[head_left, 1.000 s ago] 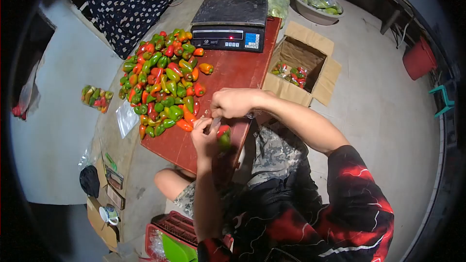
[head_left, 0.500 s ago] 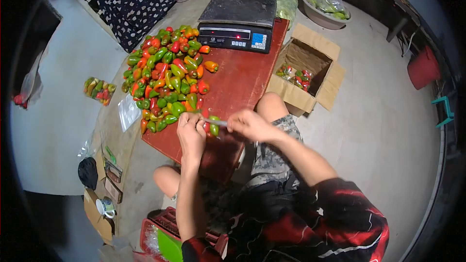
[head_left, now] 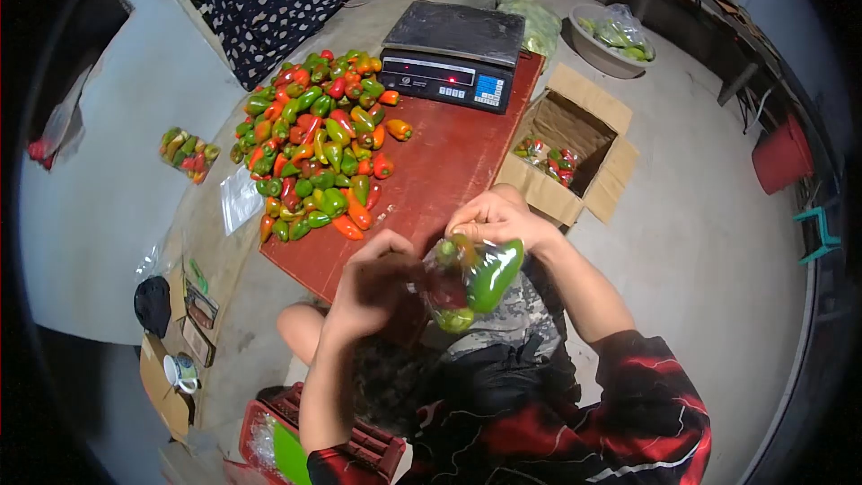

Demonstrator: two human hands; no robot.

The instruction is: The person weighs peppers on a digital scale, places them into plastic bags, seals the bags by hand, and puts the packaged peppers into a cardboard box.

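Observation:
A clear plastic bag of peppers (head_left: 476,283) is lifted off the red table, over my lap. At its top, my right hand (head_left: 496,217) pinches the plastic. My left hand (head_left: 373,278) is at the bag's left side, partly in shadow, and its fingertips are hidden. Green and dark red peppers show through the plastic. A large heap of red, green and orange peppers (head_left: 314,139) lies on the left part of the red table (head_left: 449,153). Behind the heap stands a black scale (head_left: 449,54).
Right of the table, an open cardboard box (head_left: 575,139) holds bagged peppers. Flat plastic bags (head_left: 241,200) and another filled bag (head_left: 188,154) are to the left. A red crate (head_left: 314,436) stands below; a basin (head_left: 611,45) is farther back.
The bag of peppers has come up from the table edge toward me. My hands have moved back with it, and the strip stretched between them earlier no longer shows.

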